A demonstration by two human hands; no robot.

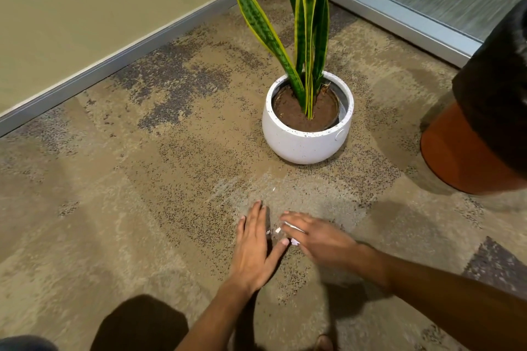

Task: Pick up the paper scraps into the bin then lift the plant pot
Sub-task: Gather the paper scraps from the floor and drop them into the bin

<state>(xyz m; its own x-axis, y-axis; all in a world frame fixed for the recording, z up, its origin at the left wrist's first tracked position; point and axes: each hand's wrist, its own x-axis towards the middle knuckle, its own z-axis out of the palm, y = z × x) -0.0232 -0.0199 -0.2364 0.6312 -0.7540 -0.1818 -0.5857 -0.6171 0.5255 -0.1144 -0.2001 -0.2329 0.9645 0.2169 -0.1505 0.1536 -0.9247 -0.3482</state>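
Note:
Small white paper scraps (278, 230) lie on the carpet between my two hands, and one tiny scrap (273, 188) lies farther off toward the pot. My left hand (255, 246) lies flat on the carpet with straight fingers, its thumb reaching toward the scraps. My right hand (313, 236) is blurred, fingers stretched out low over the scraps; some white paper shows under its fingers. The white speckled plant pot (302, 142) with a tall snake plant (308, 31) stands beyond my hands. The orange bin (456, 157) with a black liner stands at the right.
Patterned brown carpet (142, 179) covers the floor. A beige wall with a grey baseboard (114, 63) runs along the left, and a frosted glass panel with a metal frame (399, 17) closes the far right corner. My knee (139, 325) shows at the bottom.

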